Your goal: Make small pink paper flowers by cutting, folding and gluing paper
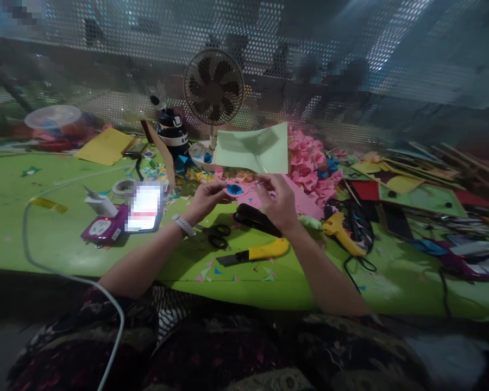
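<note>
While a small blue paper piece (234, 189) with a pale rim sits just above the middle of the green table (44, 244), your left hand (207, 198) holds it by one edge, thumb and fingers together on it. Your right hand (279, 201) is raised just to the right of the piece, fingers curved; whether its fingertips are apart or pinch something tiny, you cannot tell from this view. Your left wrist wears a white band (184, 225).

Beneath your right hand lies a black stapler (256, 217), with pink paper (303, 201) spread behind it. Nearer you are black scissors (218, 237) and a yellow cutter (269, 250), its blade pointing left, among small paper scraps (206, 271).

To the left, a lit phone (144, 206) rests beside a purple power strip (104, 231) that has a white charger (101, 205) plugged in; a tape roll (120, 188) lies behind. To the right is a yellow glue gun (344, 233). Farther back, a pale green sheet (252, 149) stands next to a heap of pink paper flowers (307, 155), with a dark bottle (173, 133) and a fan (214, 87) behind.
</note>
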A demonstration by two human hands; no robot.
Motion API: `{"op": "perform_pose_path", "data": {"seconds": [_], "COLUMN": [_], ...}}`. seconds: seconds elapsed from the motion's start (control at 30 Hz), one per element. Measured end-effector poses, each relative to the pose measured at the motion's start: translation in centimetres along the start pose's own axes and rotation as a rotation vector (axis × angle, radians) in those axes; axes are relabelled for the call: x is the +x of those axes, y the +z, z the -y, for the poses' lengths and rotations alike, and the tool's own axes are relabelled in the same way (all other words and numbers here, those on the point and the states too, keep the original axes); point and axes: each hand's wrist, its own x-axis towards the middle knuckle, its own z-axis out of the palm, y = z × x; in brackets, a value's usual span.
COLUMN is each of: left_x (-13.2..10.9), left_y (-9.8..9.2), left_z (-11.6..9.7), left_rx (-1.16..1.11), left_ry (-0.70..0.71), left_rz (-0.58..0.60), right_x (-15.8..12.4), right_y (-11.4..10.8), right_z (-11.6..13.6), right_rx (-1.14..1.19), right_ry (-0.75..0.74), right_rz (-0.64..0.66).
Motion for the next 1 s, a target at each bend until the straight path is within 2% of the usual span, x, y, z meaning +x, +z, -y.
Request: {"op": "perform_pose_path", "data": {"seconds": [0.07,0.13,0.23,0.43,1.0], "left_x": [-0.07,-0.24,-0.38,-0.33,-0.40], "left_y": [0.00,0.08,0.19,0.25,0.45], "left_z": [-0.38,-0.68,-0.78,-0.59,-1.02], "left_rx": [-0.132,-0.192,-0.235,-0.261,-0.209], "left_ry": [-0.083,-0.118,-0.138,-0.124,-0.111], "left_rz": [0.006,-0.005,-0.014,-0.018,-0.014], "right_x": [0.55,0.82,0.81,0.65,0.63], "right_y": [-0.41,-0.54,-0.38,-0.09,-0.05], "right_z": [-0.10,0.00,0.42,0.71,0.68], "right_rx": [0.290,0.528,0.724,0.821,0.872], "right_ry": [0.240,0.440,0.580,0.650,0.669], "right_rz": [0.013,0.094,0.199,0.237,0.248]}}
